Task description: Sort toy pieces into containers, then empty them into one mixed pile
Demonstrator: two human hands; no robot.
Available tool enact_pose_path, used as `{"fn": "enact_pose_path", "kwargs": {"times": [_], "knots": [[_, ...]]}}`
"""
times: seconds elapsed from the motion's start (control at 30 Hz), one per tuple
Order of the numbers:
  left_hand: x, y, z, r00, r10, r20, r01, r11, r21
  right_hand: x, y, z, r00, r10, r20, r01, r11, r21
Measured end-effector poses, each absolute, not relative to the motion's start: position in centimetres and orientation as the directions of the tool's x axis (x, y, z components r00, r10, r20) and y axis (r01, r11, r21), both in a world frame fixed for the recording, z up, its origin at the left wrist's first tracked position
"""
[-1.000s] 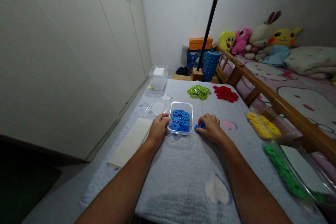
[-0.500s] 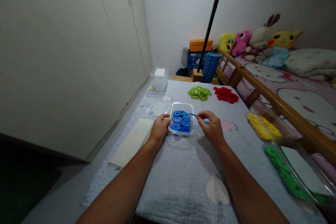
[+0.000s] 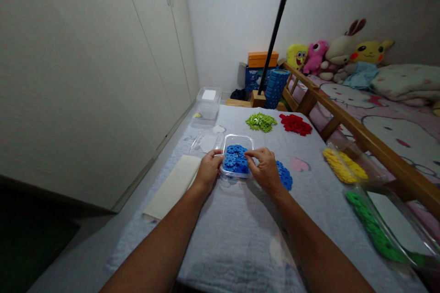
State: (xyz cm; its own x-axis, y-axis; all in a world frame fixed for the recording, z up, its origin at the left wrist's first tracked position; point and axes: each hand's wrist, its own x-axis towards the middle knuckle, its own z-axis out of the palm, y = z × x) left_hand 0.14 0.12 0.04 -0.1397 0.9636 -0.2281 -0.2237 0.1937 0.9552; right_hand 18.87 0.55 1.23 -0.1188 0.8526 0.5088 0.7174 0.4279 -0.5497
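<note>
Moved inward since half a second ago with the right hand (image 3: 263, 168), from just outside the clear tub (image 3: 235, 175) to over its right rim, baring more of the blue pile (image 3: 285, 176) to the right of that wrist. Keeps the left hand (image 3: 208, 170) in place, curled on the tub's left side with the thumb by the rim (a steadying hold, by the look of it). Brings right thumb and forefinger close together above the blue pieces (image 3: 235, 158) inside; cannot tell of any piece between them, too small and too blue-on-blue to read.

Looks like the loading step: carrying blue pieces from the pile into the tub, with a fair heap already inside, between the two hands, and others left beside the right wrist, partly hidden by it. Seems close to the moment of release, or just past it. Calls next, on that judgement, for parting the pinch low over the heap without nudging the rim, then reaching back right to the pile (best with the left hold firm, against any sliding of so light a tub).

Shows a clear lid (image 3: 205, 143) just beyond the left fingers, a folded cloth (image 3: 173, 187) left of the left wrist, and, well past the right fingertips, a light green pile (image 3: 261, 122) and a red pile (image 3: 296, 124).
</note>
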Motion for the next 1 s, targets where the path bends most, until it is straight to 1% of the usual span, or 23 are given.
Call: {"fn": "enact_pose_path", "kwargs": {"times": [0.13,0.23,0.3,0.4,0.5,0.6,0.7,0.9,0.93,1.0], "knots": [[0.1,0.1,0.1,-0.138,0.962,-0.237,-0.232,0.201,0.952,21.5,1.5,1.0,0.060,0.836,0.545,0.714,0.346,-0.609],[0.2,0.1,0.1,-0.132,0.965,-0.225,-0.221,0.193,0.956,24.4,2.7,0.5,0.168,0.822,0.544,0.711,0.281,-0.644],[0.2,0.1,0.0,-0.139,0.967,-0.215,-0.209,0.184,0.961,26.4,3.5,0.0,0.231,0.828,0.511,0.714,0.212,-0.667],[0.2,0.1,0.1,-0.150,0.968,-0.200,-0.200,0.169,0.965,28.8,4.3,-1.0,0.268,0.878,0.397,0.701,0.105,-0.705],[0.2,0.1,0.2,-0.148,0.969,-0.200,-0.200,0.168,0.965,30.0,4.6,-1.9,0.209,0.941,0.267,0.709,0.042,-0.704],[0.2,0.1,0.1,-0.145,0.968,-0.206,-0.197,0.176,0.964,30.2,4.7,-2.5,0.070,0.978,0.196,0.740,0.081,-0.667],[0.2,0.1,0.0,-0.143,0.969,-0.204,-0.193,0.174,0.966,30.1,4.7,-2.7,-0.020,0.986,0.165,0.779,0.119,-0.616],[0.1,0.2,-0.4,-0.142,0.969,-0.205,-0.182,0.178,0.967,29.2,4.3,-2.6,-0.039,0.991,0.132,0.898,0.092,-0.431],[0.1,0.2,-0.3,-0.141,0.969,-0.204,-0.182,0.177,0.967,29.0,4.3,-2.6,-0.043,0.990,0.134,0.900,0.097,-0.425],[0.1,0.2,-0.2,-0.136,0.969,-0.208,-0.184,0.182,0.966,28.8,4.2,-2.6,-0.052,0.987,0.149,0.879,0.116,-0.462]]}}
